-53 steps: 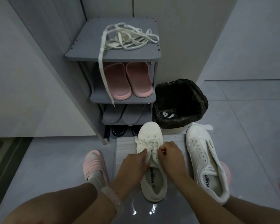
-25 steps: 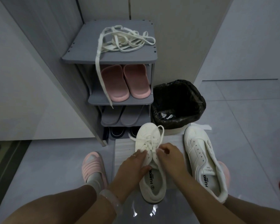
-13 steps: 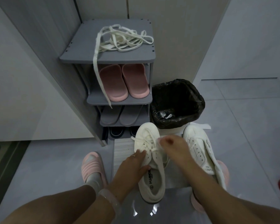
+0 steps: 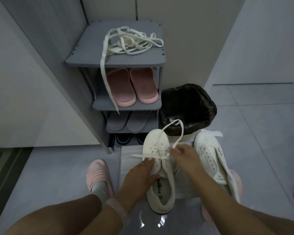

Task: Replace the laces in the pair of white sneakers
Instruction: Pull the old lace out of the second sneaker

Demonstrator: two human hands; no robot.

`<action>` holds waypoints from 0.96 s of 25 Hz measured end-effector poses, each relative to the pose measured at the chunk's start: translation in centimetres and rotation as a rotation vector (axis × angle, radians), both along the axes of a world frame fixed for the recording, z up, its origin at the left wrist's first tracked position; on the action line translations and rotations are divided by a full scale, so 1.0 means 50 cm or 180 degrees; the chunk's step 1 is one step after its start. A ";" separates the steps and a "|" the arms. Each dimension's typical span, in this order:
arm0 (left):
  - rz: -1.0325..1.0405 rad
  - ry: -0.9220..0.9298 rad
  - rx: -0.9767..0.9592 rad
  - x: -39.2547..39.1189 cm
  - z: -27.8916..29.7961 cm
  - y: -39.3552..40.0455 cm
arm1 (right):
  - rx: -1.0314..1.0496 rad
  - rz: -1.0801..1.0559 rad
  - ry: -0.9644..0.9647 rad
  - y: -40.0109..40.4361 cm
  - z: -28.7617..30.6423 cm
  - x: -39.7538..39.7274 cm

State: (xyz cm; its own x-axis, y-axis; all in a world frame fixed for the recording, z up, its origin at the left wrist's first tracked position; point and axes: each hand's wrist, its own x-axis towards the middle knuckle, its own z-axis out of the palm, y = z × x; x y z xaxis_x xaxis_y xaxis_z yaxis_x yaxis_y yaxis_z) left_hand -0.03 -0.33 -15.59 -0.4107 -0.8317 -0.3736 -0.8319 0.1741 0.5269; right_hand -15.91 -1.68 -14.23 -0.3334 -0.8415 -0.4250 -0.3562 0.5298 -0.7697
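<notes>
While your left hand (image 4: 139, 175) presses down on the side and collar of the laced white canvas sneaker (image 4: 159, 168), fingers spread over its eyelet row and thumb at the opening, the shoe is pinned to the pale floor mat (image 4: 127, 160) so it cannot slide when the lace is pulled. Your right hand (image 4: 183, 154) sits just above the tongue with its fingertips pinched on the thin white lace (image 4: 180, 133), which rises in a tall loop over the toe toward the bin; that loop reads as slack being drawn out of the upper eyelets (whether this lace is going out or coming in, I cannot tell). The two hands are close but apart, one anchoring, one pulling.

Beside it on your right lies the second white sneaker (image 4: 212, 160), its eyelets bare, with a flat white strip (image 4: 214, 133) at its toe. It waits within reach, toe pointing the same way, so you can swap shoes without turning.

On top of the grey plastic shoe rack (image 4: 81, 60) a tangled pile of flat cream laces (image 4: 131, 41) is kept off the floor, one end hanging down past the pink rubber slippers (image 4: 131, 87). The black-lined waste bin (image 4: 187, 107) stands just beyond the toes, probably handy for discards.

Your likely next need is a steady pull along the eyelet line, keeping the left hand's weight on.
</notes>
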 end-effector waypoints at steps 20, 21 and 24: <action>0.0490 0.0341 -0.0700 -0.053 0.002 -0.033 | -0.0391 0.1450 0.2159 0.032 0.050 -0.059; 0.0547 0.0271 -0.0669 -0.060 0.001 -0.038 | -0.0539 0.1780 0.2333 0.064 0.026 -0.038; 0.0414 -0.0069 -0.0481 -0.067 0.003 -0.058 | -0.0640 0.2433 0.1898 0.141 -0.011 0.009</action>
State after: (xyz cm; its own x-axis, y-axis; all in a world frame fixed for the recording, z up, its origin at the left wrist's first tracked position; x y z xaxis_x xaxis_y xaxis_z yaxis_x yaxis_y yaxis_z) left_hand -3.40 -3.22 -15.42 -0.2892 -0.9245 -0.2482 -0.8635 0.1400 0.4846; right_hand -15.48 5.39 -14.77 0.2167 -0.9576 -0.1897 -0.9063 -0.1251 -0.4037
